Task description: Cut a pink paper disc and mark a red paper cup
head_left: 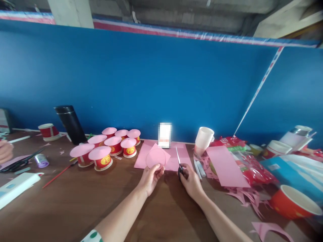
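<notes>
Between the thumb and fingers of my left hand (151,178) is the near edge of a pink paper square (156,155), which has a circle outline drawn on it. My right hand (191,181) grips the dark handles of a pair of scissors (178,158). The blades point up and away, apart from the paper square. Under and behind both lie larger pink sheets (183,156) flat on the table. Left of them stand several red paper cups (113,147), each topped with a shallow pink paper cone (99,152).
To the right are stacked white cups (204,137), a pink sheet (228,166), paper scraps (248,198), and an orange-red bowl (294,203). A black flask (71,124), a red stick (57,176) and a white box (19,188) stand left. Another person's hand (5,150) shows far left. A blue partition (161,77) rises behind.
</notes>
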Motion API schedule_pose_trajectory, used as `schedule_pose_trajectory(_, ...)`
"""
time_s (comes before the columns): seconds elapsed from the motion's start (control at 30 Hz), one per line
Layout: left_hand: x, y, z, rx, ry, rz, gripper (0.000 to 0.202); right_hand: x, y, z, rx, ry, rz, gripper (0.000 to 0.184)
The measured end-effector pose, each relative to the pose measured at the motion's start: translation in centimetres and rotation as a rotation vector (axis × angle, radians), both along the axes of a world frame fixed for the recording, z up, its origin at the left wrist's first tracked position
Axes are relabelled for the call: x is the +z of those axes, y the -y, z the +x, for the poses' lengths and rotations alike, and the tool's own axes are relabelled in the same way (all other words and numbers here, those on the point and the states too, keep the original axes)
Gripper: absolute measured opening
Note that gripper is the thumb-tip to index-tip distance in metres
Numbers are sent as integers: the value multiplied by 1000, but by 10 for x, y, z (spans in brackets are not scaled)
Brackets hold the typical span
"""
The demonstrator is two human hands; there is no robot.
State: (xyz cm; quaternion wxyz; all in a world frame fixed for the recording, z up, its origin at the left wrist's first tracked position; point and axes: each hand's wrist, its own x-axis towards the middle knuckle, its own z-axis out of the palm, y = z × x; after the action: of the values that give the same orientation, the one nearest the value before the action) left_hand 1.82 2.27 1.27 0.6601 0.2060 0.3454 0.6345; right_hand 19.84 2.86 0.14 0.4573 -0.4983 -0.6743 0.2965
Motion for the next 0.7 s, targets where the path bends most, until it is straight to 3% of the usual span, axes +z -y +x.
schedule_pose_trajectory(0.2, 1, -1, 2, 19, -5, 15, 13, 1, 1, 0, 17, -12, -7, 30)
schedule_pose_trajectory(0.47, -5, -6, 3, 185, 17, -23, 19, 4, 3, -1, 39, -26, -56, 28)
schedule_pose_trajectory(0.7, 1, -4, 7, 259, -3, -44, 23, 15, 23, -17, 239, -100, -79, 28)
